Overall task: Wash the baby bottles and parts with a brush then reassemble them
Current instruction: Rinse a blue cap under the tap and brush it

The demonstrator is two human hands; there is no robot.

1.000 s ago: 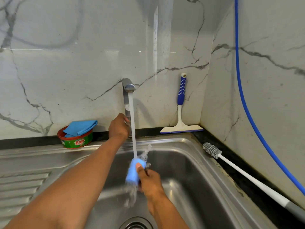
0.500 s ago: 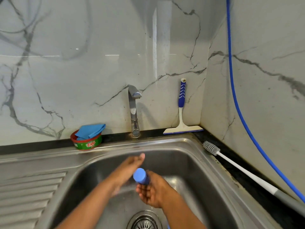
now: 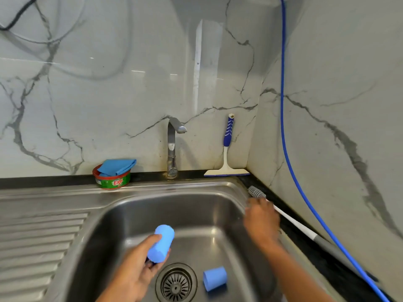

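My left hand (image 3: 135,267) grips a light blue baby bottle (image 3: 161,247) over the sink basin (image 3: 135,214), thumb on its side, its closed end tilted up and away. A blue cap (image 3: 214,279) lies on its side on the basin floor, right of the drain (image 3: 176,284). The bottle brush (image 3: 256,191), grey bristles on a white handle, lies on the black counter strip along the sink's right rim. My right hand (image 3: 261,216) is blurred, its fingers stretched out onto the handle just below the bristles.
The tap (image 3: 173,147) stands shut off behind the basin. A red-green soap tub (image 3: 112,182) with a blue cloth sits back left, a squeegee (image 3: 226,153) leans in the corner, and a blue hose (image 3: 290,171) hangs down the right wall. The ribbed drainboard (image 3: 37,236) lies left.
The water has stopped. The bottle passed from my right hand to my left. My right hand swung right to the brush. The view shifted and now shows the cap beside the drain.
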